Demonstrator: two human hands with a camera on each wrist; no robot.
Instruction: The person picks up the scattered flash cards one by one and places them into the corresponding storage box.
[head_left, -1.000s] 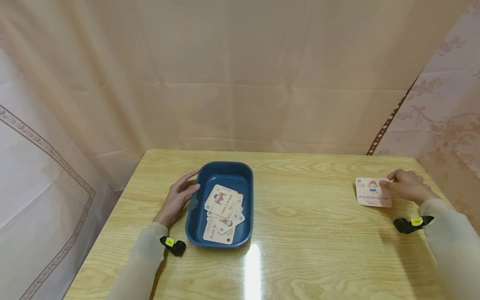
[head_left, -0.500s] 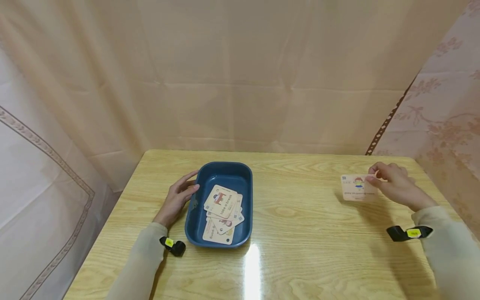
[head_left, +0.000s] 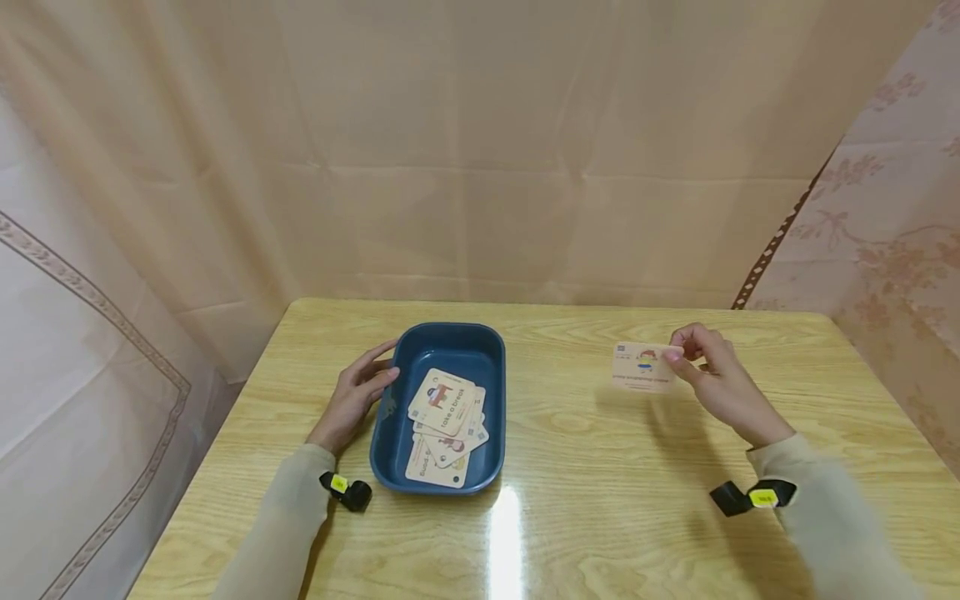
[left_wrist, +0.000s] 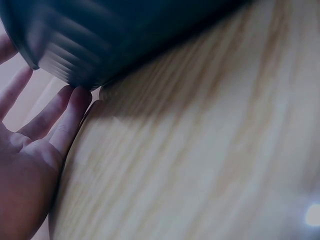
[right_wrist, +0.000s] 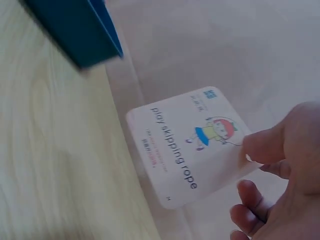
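Note:
A flashcard (head_left: pixel 641 367) reading "play skipping rope", with a drawn figure on it, is pinched at one corner between thumb and index finger of my right hand (head_left: pixel 716 383). It is held above the table, to the right of a blue rectangular tray (head_left: pixel 492 400). In the right wrist view the card (right_wrist: pixel 180 145) shows its printed side. My left hand (head_left: pixel 354 404) touches the tray's left side, its thumb at the rim. The left wrist view has those extended fingers (left_wrist: pixel 65 115) against the outer wall. Several overlapping flashcards (head_left: pixel 444 404) lie inside the tray, "take a break" on top.
The wood-grain table (head_left: pixel 585 500) runs beneath everything, with a bright light reflection in front of the tray. A beige curtain (head_left: pixel 480 167) hangs behind the back edge, and more cloth drapes both sides. Each wrist wears a black camera band (head_left: pixel 753 497).
My right hand has carried the skipping-rope card leftward from the table's right end and raised it off the surface. The left hand and the tray have stayed in place.

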